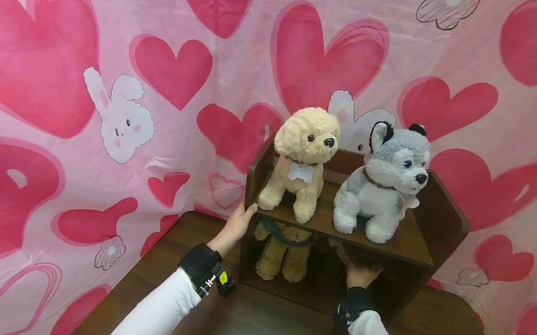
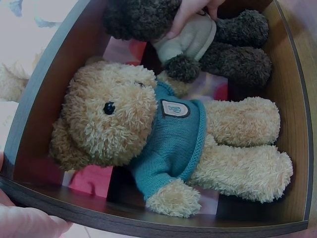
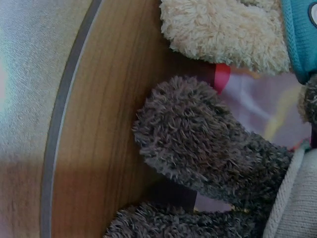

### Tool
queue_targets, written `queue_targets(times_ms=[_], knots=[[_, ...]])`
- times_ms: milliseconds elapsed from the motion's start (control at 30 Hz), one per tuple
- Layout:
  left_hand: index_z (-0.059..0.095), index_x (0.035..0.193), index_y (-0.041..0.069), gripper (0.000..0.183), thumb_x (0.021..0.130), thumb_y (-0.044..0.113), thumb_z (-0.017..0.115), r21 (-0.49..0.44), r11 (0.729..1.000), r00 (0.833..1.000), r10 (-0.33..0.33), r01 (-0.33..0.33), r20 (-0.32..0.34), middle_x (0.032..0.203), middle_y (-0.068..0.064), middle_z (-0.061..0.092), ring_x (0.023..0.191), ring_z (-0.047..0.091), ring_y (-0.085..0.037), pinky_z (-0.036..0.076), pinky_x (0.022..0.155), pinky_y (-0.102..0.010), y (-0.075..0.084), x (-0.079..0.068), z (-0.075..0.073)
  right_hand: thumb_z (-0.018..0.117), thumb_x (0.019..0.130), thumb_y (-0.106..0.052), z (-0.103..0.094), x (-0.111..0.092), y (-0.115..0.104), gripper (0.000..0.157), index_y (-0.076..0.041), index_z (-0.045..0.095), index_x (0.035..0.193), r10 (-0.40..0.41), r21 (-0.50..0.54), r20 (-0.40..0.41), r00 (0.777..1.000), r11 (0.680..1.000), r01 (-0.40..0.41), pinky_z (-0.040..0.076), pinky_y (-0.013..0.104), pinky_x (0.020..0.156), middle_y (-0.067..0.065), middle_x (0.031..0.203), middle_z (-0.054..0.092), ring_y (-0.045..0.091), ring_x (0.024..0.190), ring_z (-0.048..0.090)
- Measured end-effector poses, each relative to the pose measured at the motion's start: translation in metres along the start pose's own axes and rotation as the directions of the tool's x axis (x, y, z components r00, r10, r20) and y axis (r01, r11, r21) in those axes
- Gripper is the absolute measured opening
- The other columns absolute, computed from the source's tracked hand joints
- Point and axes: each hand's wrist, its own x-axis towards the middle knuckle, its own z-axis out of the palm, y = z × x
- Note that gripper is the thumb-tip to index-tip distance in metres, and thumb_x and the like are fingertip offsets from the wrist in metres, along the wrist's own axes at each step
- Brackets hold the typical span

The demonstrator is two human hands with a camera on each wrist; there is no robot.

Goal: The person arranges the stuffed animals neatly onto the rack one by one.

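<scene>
My left hand holds the left side panel of a dark wooden shelf, with the thumb over its front edge. In the lower compartment, my right hand grips a dark brown teddy bear in a pale knitted sweater by its upper body; the left wrist view shows the thumb and fingers on the sweater. Next to it sits a light brown teddy bear in a teal sweater. The right wrist view shows the dark bear's legs against the compartment floor, but not the hand.
On the upper board sit a cream plush dog with a bone-shaped tag and a grey and white plush husky. The shelf stands on a brown wooden table. Behind hangs a pink cloth with hearts and rabbits.
</scene>
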Motion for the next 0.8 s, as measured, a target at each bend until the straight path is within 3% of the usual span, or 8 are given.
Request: queue_targets(times_ms=[33, 200, 267, 533, 800], knots=[[0.012, 0.140, -0.012, 0.063, 0.098, 0.029, 0.037, 0.000, 1.000, 1.000, 0.001, -0.001, -0.001, 0.145, -0.029, 0.016, 0.134, 0.015, -0.038, 0.015, 0.108, -0.049, 0.0000, 0.0000, 0.0000, 0.072, 0.071, 0.001, -0.0004, 0.0010, 0.0012, 0.085, 0.007, 0.020, 0.138, -0.044, -0.179, -0.024, 0.999, 0.983, 0.039, 0.015, 0.038, 0.110, 0.027, 0.140, 0.028, 0.038, 0.131, 0.022], [0.015, 0.142, -0.006, 0.060, 0.099, 0.029, 0.037, -0.008, 1.000, 1.000, 0.002, -0.002, 0.006, 0.145, -0.025, 0.022, 0.133, 0.020, -0.036, 0.018, 0.107, -0.050, -0.0003, 0.0000, 0.0002, 0.077, 0.066, -0.004, -0.0002, 0.0032, 0.0005, 0.089, 0.011, 0.023, 0.135, -0.109, -0.343, -0.026, 0.994, 0.934, 0.094, 0.019, 0.050, 0.106, 0.033, 0.134, 0.031, 0.045, 0.125, 0.026], [0.016, 0.142, -0.005, 0.060, 0.099, 0.029, 0.037, -0.011, 1.000, 1.000, 0.002, -0.001, 0.010, 0.145, -0.025, 0.023, 0.133, 0.021, -0.036, 0.019, 0.107, -0.050, -0.0005, -0.0001, 0.0004, 0.077, 0.067, -0.006, -0.0002, 0.0039, -0.0009, 0.088, 0.011, 0.023, 0.134, -0.094, -0.339, -0.024, 0.995, 0.938, 0.080, 0.020, 0.050, 0.106, 0.033, 0.134, 0.032, 0.046, 0.124, 0.027], [0.015, 0.142, -0.005, 0.060, 0.099, 0.029, 0.037, -0.005, 1.000, 1.000, 0.005, -0.005, 0.006, 0.145, -0.025, 0.021, 0.133, 0.019, -0.037, 0.018, 0.107, -0.051, 0.0008, -0.0002, -0.0002, 0.078, 0.068, -0.015, -0.0006, 0.0078, -0.0009, 0.094, 0.007, 0.020, 0.138, -0.091, -0.421, 0.054, 0.994, 0.901, 0.105, 0.014, 0.050, 0.108, 0.030, 0.139, 0.027, 0.043, 0.129, 0.022], [0.011, 0.141, -0.009, 0.063, 0.099, 0.029, 0.036, 0.011, 1.000, 1.000, 0.004, -0.004, 0.001, 0.146, -0.027, 0.014, 0.135, 0.013, -0.037, 0.015, 0.108, -0.049, 0.0008, 0.0003, 0.0002, 0.079, 0.069, -0.025, -0.0024, 0.0052, 0.0075, 0.101, -0.001, 0.015, 0.142, -0.152, -0.394, 0.024, 0.988, 0.907, 0.149, 0.015, 0.051, 0.107, 0.024, 0.142, 0.026, 0.041, 0.129, 0.024]])
